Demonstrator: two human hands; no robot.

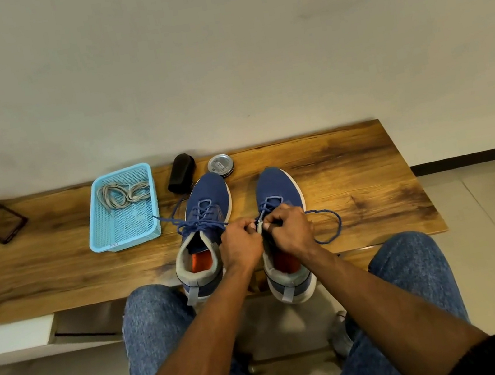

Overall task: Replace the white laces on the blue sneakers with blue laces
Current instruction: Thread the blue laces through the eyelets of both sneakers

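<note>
1. Wooden bench [350,163] against a pale wall carries a light-blue basket [99,231] of white laces [121,193] at left of centre, with a black brush [181,173] and round tin [220,165] beside it.
2. Two blue sneakers [209,200] stand at centre frame, threaded with blue laces [332,225].
3. Left hand [239,242] and right hand [289,229] both pinch the right shoe's lace, fingers closed.

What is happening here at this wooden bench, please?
A person sits at the wooden bench with two blue sneakers in front. Both hands, the left hand and the right hand, pinch the blue lace on the right sneaker near its top eyelets. The left sneaker already carries a blue lace, with its ends lying loose. The white laces lie in the light blue basket.
</note>
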